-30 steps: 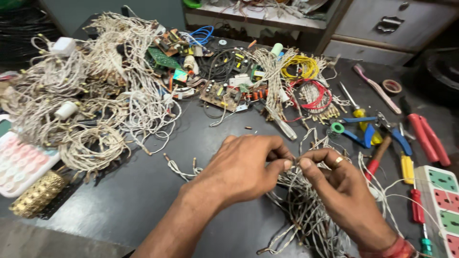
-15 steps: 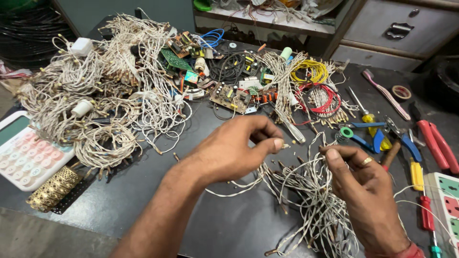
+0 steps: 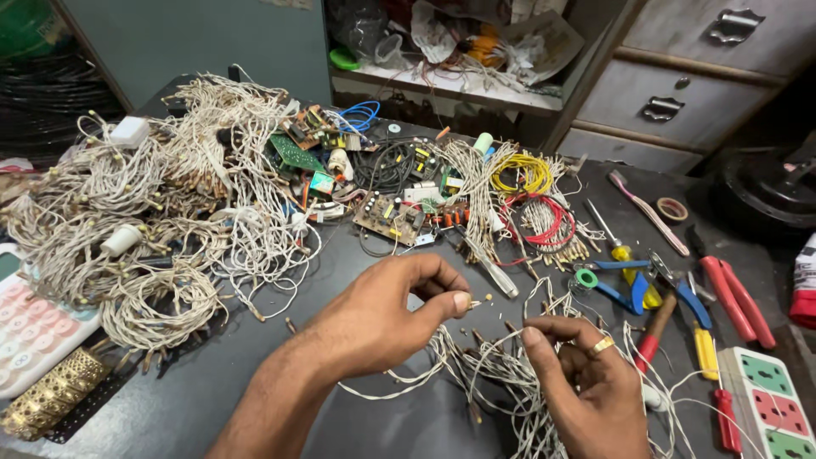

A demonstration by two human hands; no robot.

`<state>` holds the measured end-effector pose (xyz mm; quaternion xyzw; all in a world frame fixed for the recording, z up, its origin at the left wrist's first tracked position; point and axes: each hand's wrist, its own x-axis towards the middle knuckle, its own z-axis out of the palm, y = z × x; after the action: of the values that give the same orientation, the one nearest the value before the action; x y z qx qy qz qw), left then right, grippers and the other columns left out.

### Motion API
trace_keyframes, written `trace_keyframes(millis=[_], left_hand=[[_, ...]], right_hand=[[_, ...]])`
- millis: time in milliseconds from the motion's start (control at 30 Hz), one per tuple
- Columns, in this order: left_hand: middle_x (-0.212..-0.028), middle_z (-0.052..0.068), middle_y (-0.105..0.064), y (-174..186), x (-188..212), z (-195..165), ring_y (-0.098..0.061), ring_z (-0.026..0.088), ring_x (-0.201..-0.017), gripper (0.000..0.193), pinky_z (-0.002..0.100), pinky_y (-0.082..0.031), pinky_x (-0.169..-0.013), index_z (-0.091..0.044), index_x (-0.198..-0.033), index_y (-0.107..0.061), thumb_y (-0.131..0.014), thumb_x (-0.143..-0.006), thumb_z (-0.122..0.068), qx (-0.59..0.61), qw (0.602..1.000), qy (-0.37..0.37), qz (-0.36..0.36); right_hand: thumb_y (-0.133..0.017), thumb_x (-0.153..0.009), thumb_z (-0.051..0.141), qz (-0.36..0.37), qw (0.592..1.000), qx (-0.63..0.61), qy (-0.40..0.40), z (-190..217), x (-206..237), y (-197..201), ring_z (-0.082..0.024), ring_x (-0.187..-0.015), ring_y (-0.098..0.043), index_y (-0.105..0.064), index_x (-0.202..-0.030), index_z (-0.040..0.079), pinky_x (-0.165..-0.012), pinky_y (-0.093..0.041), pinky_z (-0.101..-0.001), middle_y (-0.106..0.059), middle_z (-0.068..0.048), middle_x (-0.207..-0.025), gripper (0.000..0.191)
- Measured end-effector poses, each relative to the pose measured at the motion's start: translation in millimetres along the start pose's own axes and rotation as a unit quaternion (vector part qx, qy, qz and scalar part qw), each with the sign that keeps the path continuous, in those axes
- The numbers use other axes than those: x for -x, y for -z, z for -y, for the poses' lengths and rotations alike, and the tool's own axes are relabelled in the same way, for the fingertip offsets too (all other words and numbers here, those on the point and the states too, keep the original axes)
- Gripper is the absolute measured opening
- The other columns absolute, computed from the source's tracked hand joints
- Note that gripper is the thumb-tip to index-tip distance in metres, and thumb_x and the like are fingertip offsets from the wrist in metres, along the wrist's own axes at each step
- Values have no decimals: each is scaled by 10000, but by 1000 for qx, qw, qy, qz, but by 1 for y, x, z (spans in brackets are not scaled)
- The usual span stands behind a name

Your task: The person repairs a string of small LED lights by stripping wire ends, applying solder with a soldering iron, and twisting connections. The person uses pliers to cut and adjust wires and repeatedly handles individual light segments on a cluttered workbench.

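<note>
My left hand (image 3: 387,319) pinches the small bulb end of a thin white wire between thumb and forefinger, held just above the dark table (image 3: 255,374). My right hand (image 3: 586,382), with a gold ring on one finger, grips strands of the same tangled bundle of white light-string wire (image 3: 501,374) that lies under and between both hands. The two hands are a short gap apart.
A large heap of white wire strings (image 3: 161,212) fills the left. Circuit boards (image 3: 387,217), yellow and red wire coils (image 3: 535,195) sit behind. Scissors, screwdrivers and red pliers (image 3: 731,293) lie right, by a power strip (image 3: 769,399). A calculator (image 3: 30,327) is at far left.
My hands have drawn apart: the left one lifted away with a wire end pinched, the right one stayed on the bundle. The view shifted slightly.
</note>
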<state>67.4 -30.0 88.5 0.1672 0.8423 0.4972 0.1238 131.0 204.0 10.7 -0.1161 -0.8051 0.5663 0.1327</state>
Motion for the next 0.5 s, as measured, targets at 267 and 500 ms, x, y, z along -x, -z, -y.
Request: trace_keyframes(millis=[267, 500], left_hand=[[-978, 47, -798, -6, -1, 1, -753, 154, -946, 284, 343, -564, -877, -108, -1051, -752, -681, -866, -312, -17, 1000, 13, 14], [-950, 47, -798, -11, 2, -3, -763, 163, -910, 276, 342, -575, -848, -113, -1042, -749, -684, -861, -311, -53, 997, 37, 37]], right_hand=[[-702, -902, 35, 12, 991, 16, 132, 8, 5, 2, -13, -574, -443, -764, -1098, 28, -492, -337, -200, -615, -9, -865, 206], [-701, -905, 22, 20, 977, 49, 207, 16, 8, 5, -19, -644, -464, -759, -1130, 56, -554, -383, -183, -665, 6, -977, 235]])
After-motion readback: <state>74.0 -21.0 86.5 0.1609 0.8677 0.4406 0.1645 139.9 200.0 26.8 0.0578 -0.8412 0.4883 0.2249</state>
